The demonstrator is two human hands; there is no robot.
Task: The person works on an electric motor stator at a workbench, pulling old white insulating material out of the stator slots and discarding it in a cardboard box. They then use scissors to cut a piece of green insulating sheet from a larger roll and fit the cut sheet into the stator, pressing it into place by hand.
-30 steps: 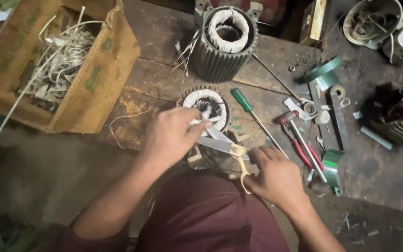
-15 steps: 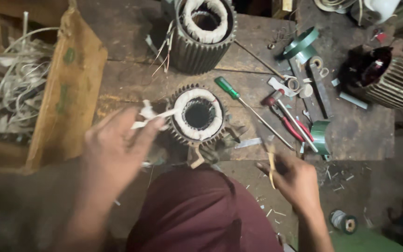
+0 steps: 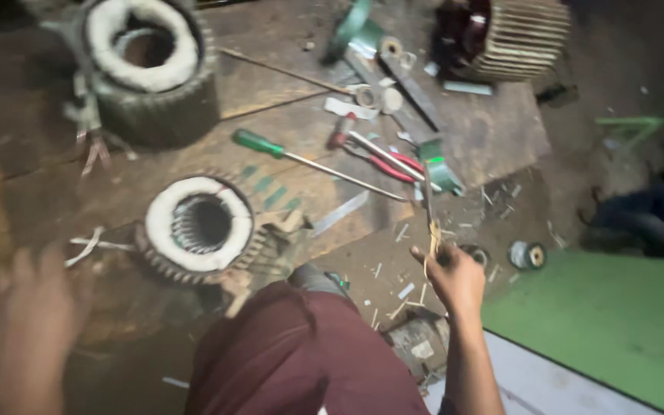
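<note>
Head view, right hand [image 3: 455, 278] clamped on thin blade [image 3: 429, 206], left hand [image 3: 32, 315] spread, blurred, near stator [image 3: 197, 225], green screwdriver [image 3: 259, 143] beyond

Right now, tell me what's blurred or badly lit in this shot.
Head view: the left hand is smeared by motion blur; the right hand and its thin tool are sharper; the near stator is fairly clear; the top-left corner sinks into shadow.

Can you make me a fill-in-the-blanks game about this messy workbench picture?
1. The screwdriver on the bench has a ____ handle.
2. The thin tool is held in the ____ hand.
3. The winding ring on the near stator is coloured ____.
4. The left hand holds ____.

Missing words: green; right; white; nothing
</note>
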